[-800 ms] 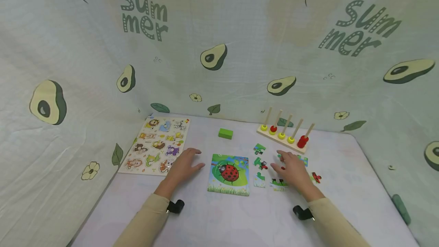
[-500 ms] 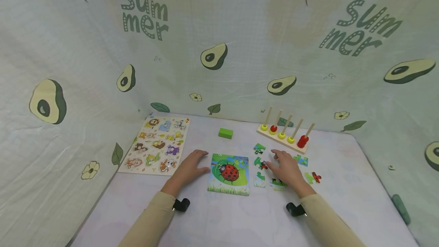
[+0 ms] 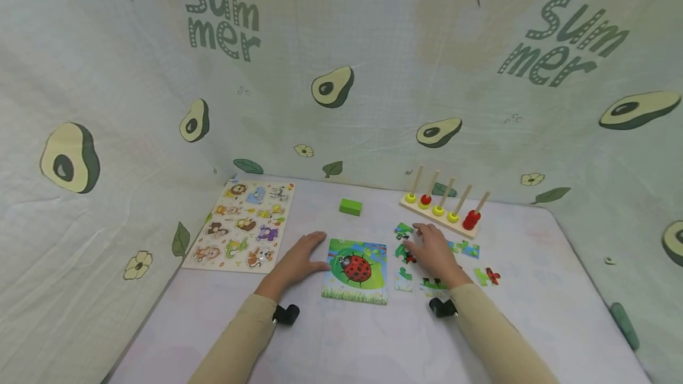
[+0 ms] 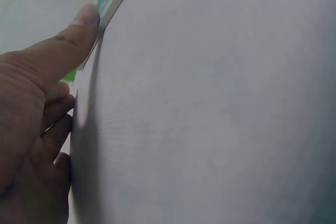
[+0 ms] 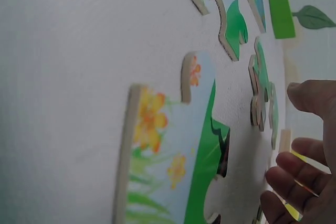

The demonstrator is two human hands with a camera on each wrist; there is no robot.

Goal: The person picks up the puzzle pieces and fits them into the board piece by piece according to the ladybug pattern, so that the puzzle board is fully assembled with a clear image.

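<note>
While the right hand point(image 3: 434, 253), thumb parted from fingers, partly hides puzzle pieces point(image 3: 404, 281) right of the ladybug board point(image 3: 354, 271), the left hand point(image 3: 295, 264) (thumb likewise parted) sits at that board's left edge; the backdrop cloth point(image 3: 384, 34) reads "summer" twice.

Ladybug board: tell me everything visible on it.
The ladybug board is a squarish, pale-edged panel, perhaps wood, showing a red, black-spotted ladybug on green, grass along the near edge. It lies flat on the table, left of the loose pieces; the thumb of the left grip seems to touch its left edge.
</note>
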